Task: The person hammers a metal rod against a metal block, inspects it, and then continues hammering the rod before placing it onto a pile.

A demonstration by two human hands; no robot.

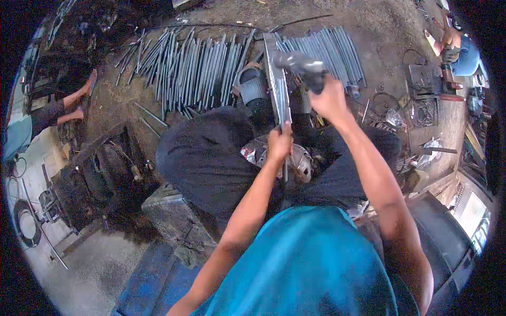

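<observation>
Left hand (280, 143): closed around a slim metal rod (286, 173), centre of the frame, the rod's lower end showing below the fist. Right hand (329, 100): clenched on the dark handle of a hammer-like tool (301, 63), right of upper centre; tool blurred, exact type uncertain. Long metal bar (270, 55): narrow, running from upper centre down to the left hand, the rod apparently lying along it; tool head overlapping the bar's upper part in view, contact not discernible. Loose rods, one broad spread (203, 73), upper left of centre; second, tidier row (332, 55), upper right of centre, both on the ground (379, 31). Bystanders, two: bare legs (74, 100) at the left edge; a crouched person (466, 55), upper right. Step in hand, by judgement: one rod being worked against the bar with the tool. Requirements of the next move, by judgement: rod pinned steady along the bar, tool head brought squarely onto it, left-hand fingers clear of the striking path.
</observation>
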